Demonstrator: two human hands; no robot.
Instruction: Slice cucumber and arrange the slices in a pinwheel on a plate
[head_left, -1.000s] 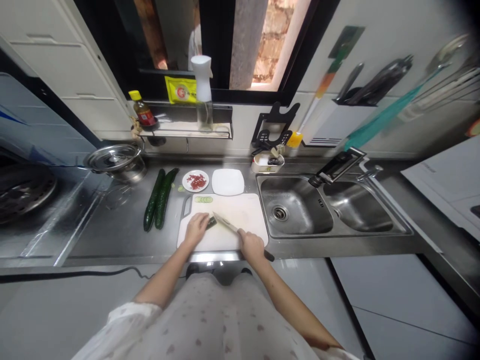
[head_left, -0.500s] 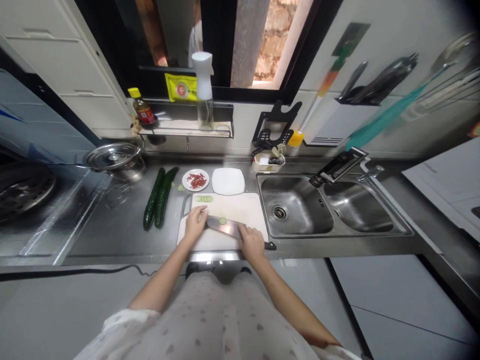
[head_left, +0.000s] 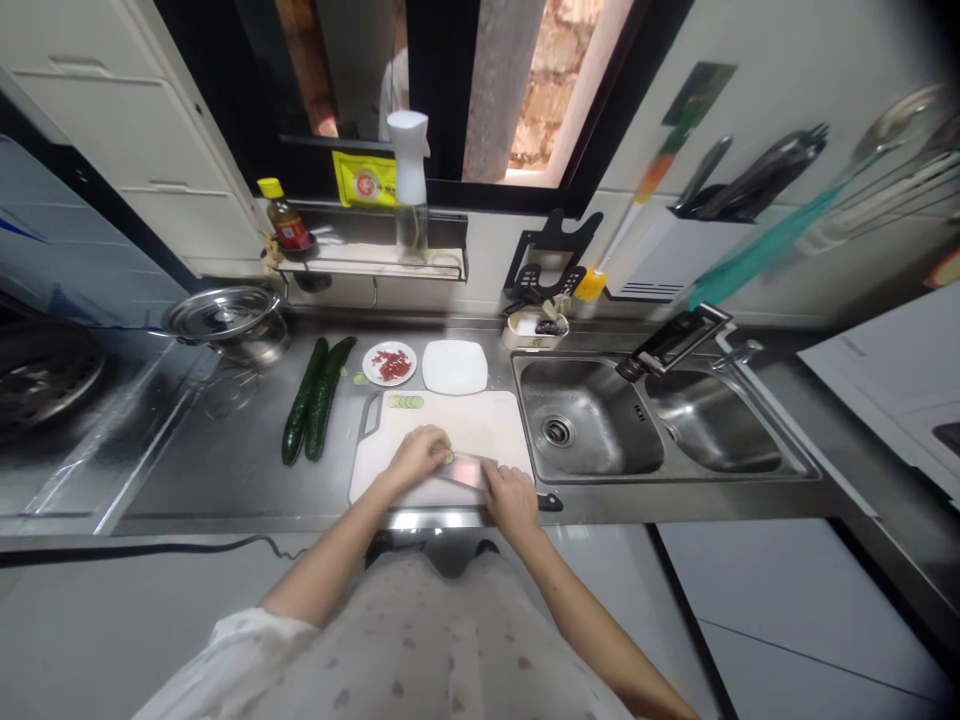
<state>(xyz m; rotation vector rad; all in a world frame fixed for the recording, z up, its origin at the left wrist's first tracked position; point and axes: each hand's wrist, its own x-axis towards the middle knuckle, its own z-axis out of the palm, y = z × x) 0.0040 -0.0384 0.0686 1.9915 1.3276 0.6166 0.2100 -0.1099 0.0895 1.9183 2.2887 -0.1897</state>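
Note:
My right hand [head_left: 512,497] is closed round the handle end of a wide-bladed knife [head_left: 466,471], held flat over the white cutting board [head_left: 491,415]. Over the blade's left part, my left hand [head_left: 421,455] pinches a small green cucumber slice [head_left: 448,457] with its fingertips. A short row of overlapping cucumber slices [head_left: 406,402] lies at the board's upper left. Beyond the board stand a white plate of chopped red pieces [head_left: 391,364] and a bare white square plate [head_left: 454,367]. Two whole cucumbers [head_left: 319,400] lie to the left.
A double steel sink [head_left: 592,415] with a black faucet [head_left: 671,340] is at the right. A lidded steel pot [head_left: 229,320] stands back left. Bottles stand on a wall shelf [head_left: 367,262]. A black handle [head_left: 550,502] sticks out at the board's lower right corner.
My left hand has moved right along the blade to the cucumber slice, which it now pinches. The knife and my right hand have shifted slightly down and right.

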